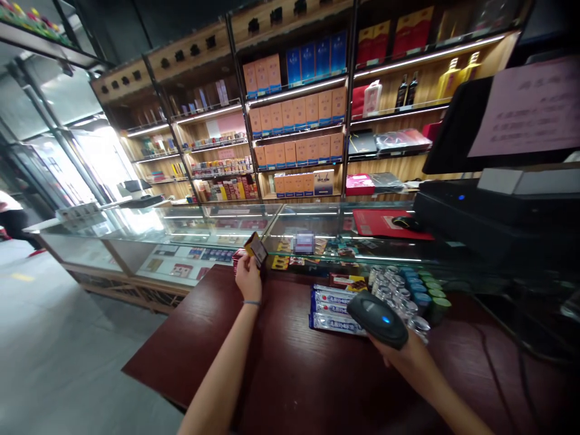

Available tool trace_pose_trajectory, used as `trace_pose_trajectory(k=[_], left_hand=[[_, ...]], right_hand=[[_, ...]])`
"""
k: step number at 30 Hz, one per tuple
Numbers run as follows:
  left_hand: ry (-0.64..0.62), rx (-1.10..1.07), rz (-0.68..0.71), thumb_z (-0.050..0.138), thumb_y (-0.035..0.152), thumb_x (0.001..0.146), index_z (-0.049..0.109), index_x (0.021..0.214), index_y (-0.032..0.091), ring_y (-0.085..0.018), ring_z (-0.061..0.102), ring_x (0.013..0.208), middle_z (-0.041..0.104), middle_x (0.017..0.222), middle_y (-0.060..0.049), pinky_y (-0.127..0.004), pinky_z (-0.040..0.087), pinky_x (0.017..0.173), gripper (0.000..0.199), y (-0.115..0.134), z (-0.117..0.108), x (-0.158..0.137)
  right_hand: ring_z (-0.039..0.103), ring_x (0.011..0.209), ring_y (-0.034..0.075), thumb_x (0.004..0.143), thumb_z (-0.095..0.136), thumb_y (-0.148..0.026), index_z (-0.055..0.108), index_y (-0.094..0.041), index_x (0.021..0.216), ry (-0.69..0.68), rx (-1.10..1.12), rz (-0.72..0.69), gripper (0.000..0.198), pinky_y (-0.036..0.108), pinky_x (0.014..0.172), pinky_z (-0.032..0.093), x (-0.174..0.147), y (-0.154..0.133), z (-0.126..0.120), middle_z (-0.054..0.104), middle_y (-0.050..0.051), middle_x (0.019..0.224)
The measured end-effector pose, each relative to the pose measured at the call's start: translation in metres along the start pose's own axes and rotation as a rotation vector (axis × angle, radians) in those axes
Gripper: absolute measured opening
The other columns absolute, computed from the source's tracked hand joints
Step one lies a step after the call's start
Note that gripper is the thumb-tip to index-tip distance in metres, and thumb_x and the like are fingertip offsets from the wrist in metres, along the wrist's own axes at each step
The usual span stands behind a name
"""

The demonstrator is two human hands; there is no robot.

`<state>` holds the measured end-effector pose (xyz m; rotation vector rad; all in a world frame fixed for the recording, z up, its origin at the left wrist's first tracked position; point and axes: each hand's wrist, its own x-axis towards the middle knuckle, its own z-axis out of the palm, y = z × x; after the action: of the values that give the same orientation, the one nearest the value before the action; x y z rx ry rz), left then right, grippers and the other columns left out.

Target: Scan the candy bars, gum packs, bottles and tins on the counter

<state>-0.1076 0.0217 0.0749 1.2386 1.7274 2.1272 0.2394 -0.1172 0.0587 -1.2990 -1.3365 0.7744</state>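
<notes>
My left hand (pixel 248 279) is closed on a small yellow and dark packet (pixel 256 248), held up above the far left part of the brown table. Behind that hand is a stack of red packs (pixel 238 260). In my right hand (pixel 399 350) is a black barcode scanner (pixel 378 319) with a lit blue light, tilted toward the left. Under and beside the scanner lie several blue and white wrapped bars (pixel 335 309). A yellow and red packet (pixel 348 282) sits just beyond them. Silver-topped cans or tubs (pixel 393 284) stand in rows next to blue and green ones (pixel 435 296).
A glass display counter (pixel 212 220) runs along the table's far side. At right stand a monitor (pixel 446 139) with a pink paper and a black machine. A mouse (pixel 406 223) rests on a red mat (pixel 376 225). Shelves of boxes (pixel 294 118) line the wall. A person (pixel 18 220) is at far left.
</notes>
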Motion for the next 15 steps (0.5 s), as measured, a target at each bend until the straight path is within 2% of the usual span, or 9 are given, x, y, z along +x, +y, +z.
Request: trace_pose_trajectory(k=[2, 5, 8, 11, 15], left_hand=[[-0.061, 0.228, 0.146, 0.053, 0.036, 0.097, 0.066, 0.113, 0.023, -0.022, 0.069, 0.097, 0.074, 0.106, -0.007, -0.032, 0.051, 0.087, 0.025, 0.007, -0.017, 0.029], [-0.315, 0.554, 0.303, 0.050, 0.030, 0.099, 0.065, 0.119, 0.025, -0.025, 0.070, 0.097, 0.074, 0.106, -0.008, -0.031, 0.049, 0.082, 0.025, 0.008, -0.036, 0.064], [-0.580, 0.799, 0.435, 0.053, 0.020, 0.097, 0.064, 0.117, 0.026, -0.024, 0.069, 0.100, 0.074, 0.106, -0.008, -0.030, 0.049, 0.083, 0.024, 0.000, -0.045, 0.083], [-0.730, 0.872, 0.566, 0.054, 0.011, 0.093, 0.063, 0.115, 0.028, -0.022, 0.066, 0.107, 0.072, 0.111, -0.007, -0.031, 0.049, 0.091, 0.029, -0.011, -0.049, 0.092], [-0.791, 0.881, 0.604, 0.053, 0.009, 0.092, 0.063, 0.115, 0.026, -0.021, 0.066, 0.107, 0.070, 0.113, -0.007, -0.032, 0.050, 0.096, 0.030, -0.021, -0.050, 0.100]], right_hand=[[0.048, 0.036, 0.016, 0.069, 0.073, -0.044, 0.059, -0.027, 0.065, 0.006, -0.009, 0.054, 0.022, 0.027, 0.039, 0.042, -0.002, -0.004, 0.000, 0.052, -0.005, 0.039], [0.049, 0.037, 0.016, 0.068, 0.073, -0.043, 0.054, -0.029, 0.059, 0.018, -0.018, 0.058, 0.025, 0.027, 0.040, 0.042, -0.004, -0.009, -0.001, 0.049, -0.005, 0.036], [0.049, 0.037, 0.017, 0.068, 0.073, -0.042, 0.059, -0.029, 0.063, 0.015, -0.031, 0.036, 0.020, 0.027, 0.039, 0.042, -0.002, -0.010, -0.002, 0.049, -0.005, 0.036], [0.049, 0.036, 0.017, 0.068, 0.073, -0.043, 0.065, -0.027, 0.073, 0.000, -0.052, 0.029, 0.019, 0.028, 0.039, 0.042, 0.001, -0.006, -0.004, 0.051, -0.005, 0.038], [0.051, 0.038, 0.018, 0.067, 0.072, -0.044, 0.067, -0.026, 0.078, 0.001, -0.095, 0.060, 0.022, 0.028, 0.039, 0.043, 0.004, 0.003, -0.006, 0.055, -0.004, 0.040]])
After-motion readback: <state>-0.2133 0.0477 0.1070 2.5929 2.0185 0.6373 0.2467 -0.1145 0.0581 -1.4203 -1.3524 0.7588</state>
